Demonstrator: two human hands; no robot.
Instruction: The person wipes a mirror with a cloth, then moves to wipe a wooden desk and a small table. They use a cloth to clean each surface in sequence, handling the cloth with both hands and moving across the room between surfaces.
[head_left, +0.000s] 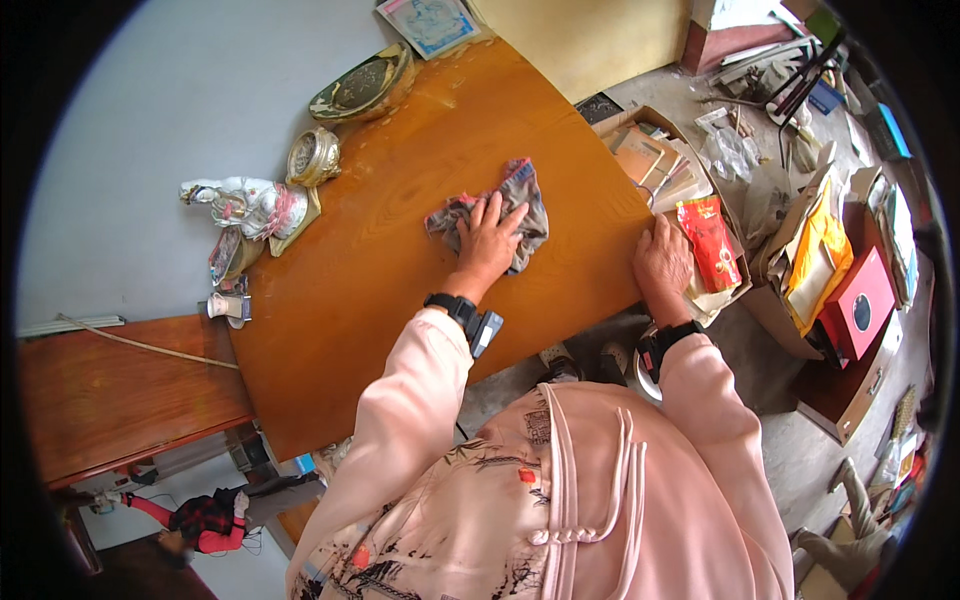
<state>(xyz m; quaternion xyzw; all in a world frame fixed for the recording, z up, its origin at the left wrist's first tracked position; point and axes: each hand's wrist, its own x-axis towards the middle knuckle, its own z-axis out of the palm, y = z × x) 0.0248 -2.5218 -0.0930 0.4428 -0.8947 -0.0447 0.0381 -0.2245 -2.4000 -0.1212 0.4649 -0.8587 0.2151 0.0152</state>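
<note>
My left hand (493, 238) lies with fingers spread on a crumpled grey cloth (534, 217) with red and blue edging, pressing it to the wooden tabletop (360, 322). At the right edge of the table rests my right hand (664, 259), its fingers close together; whether they curl under the edge is hidden. Beside that hand, a red packet (709, 244) bearing writing lies on a cardboard box of books and papers (652, 154). Along the wall side stand a white porcelain figurine (251, 206), a small ornate pot (311, 156) and a wide bowl (367, 84).
A framed picture (429, 24) leans at the far end. Small cups (225, 306) stand at the left corner, near a lower reddish wooden surface (127, 390). Cartons, a red box (861, 304) and a drawer (847, 397) clutter the right floor. Another person (206, 521) is at lower left.
</note>
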